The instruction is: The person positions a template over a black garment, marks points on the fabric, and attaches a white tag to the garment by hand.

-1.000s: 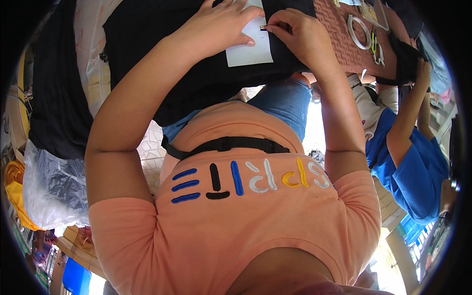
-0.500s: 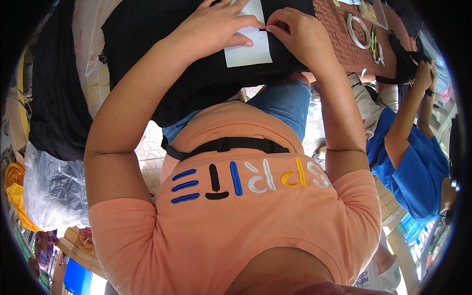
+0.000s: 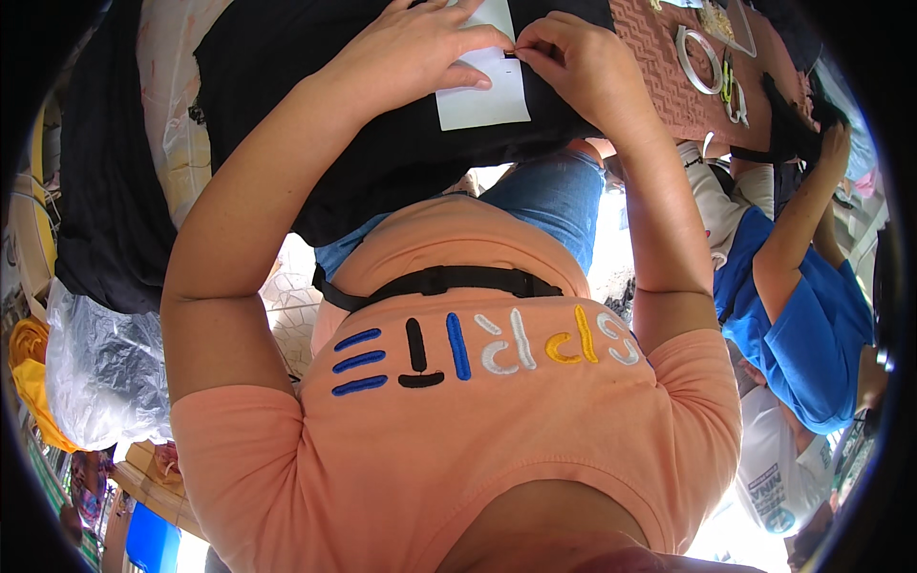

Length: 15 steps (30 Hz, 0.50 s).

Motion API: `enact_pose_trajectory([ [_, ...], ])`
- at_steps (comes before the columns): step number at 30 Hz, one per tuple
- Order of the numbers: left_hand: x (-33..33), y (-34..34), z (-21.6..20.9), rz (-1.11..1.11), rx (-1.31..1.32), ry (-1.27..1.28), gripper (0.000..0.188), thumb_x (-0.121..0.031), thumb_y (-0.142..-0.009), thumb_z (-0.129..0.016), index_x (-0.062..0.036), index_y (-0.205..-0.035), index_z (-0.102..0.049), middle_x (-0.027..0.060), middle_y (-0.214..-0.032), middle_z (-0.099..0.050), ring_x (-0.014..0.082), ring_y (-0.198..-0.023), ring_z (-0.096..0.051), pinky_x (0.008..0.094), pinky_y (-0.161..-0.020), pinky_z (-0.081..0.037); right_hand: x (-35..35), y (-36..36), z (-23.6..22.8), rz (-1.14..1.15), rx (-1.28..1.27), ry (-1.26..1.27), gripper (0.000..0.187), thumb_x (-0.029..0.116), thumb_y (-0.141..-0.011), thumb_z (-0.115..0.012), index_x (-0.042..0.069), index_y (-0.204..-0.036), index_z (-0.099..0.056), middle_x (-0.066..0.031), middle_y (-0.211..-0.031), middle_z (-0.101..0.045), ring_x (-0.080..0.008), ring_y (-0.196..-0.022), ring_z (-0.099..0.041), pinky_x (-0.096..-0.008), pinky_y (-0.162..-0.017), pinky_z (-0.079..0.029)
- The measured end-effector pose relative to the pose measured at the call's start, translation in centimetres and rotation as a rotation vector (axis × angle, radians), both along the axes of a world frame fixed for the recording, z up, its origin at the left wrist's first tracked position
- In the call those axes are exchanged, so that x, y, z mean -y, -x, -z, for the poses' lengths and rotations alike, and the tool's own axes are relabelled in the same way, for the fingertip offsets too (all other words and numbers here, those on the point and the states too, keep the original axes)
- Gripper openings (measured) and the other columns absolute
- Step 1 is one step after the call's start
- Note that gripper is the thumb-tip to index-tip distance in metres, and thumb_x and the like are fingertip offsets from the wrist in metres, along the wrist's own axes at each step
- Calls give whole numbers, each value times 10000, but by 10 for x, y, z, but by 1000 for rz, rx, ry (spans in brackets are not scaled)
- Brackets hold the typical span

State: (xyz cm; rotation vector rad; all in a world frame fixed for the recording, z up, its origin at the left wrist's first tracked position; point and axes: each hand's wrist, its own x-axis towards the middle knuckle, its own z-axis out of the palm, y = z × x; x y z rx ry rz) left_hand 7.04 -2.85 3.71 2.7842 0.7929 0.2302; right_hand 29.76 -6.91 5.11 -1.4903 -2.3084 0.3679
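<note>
A white paper or card strip (image 3: 485, 107) lies on black cloth (image 3: 263, 81) at the top of the view. My left hand (image 3: 420, 48) rests across the strip with its fingers spread, thumb and forefinger bracketing a small dark slot or mark near the strip's right edge. Over that same edge, my right hand (image 3: 578, 67) has thumb and forefinger pinched together. A tiny dark and orange-brown piece (image 3: 510, 54) shows at the pinched fingertips; what it is cannot be made out.
To the right, a reddish-brown textured mat (image 3: 659, 67) bears a white tape roll (image 3: 698, 59), yellow-green thread snips (image 3: 728, 81) and a clear tray (image 3: 731, 27). A co-worker in a blue shirt (image 3: 812, 315) handles black cloth there. Clear plastic (image 3: 105, 363) bulges at left.
My hands stay nearly in place, with the right fingertips shifted slightly at the strip's edge. The co-worker's arm has moved, and a white plastic bag shows more at lower right.
</note>
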Motion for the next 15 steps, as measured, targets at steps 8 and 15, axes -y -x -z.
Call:
enact_pose_trajectory([
  [8,-1,0,2,11,43,-6,470,-395,-890,-665,-172,-1295,-585,276,-1457,-427,422,-1369,-398,515,-1117,-306,-2,-3,2,-3,-55,42,128,141,-863,-710,97,-983,-715,-65,-865,-649,-227,-720,-660,-315,-658,-513],
  [15,-3,3,5,31,66,-33,451,-409,-896,-652,-185,-1286,-617,280,-1436,-455,407,-1371,-403,511,-1114,-308,-2,5,-18,-9,-80,49,90,74,-805,-715,18,-875,-704,-137,-863,-672,-320,-754,-675,-380,-678,-532],
])
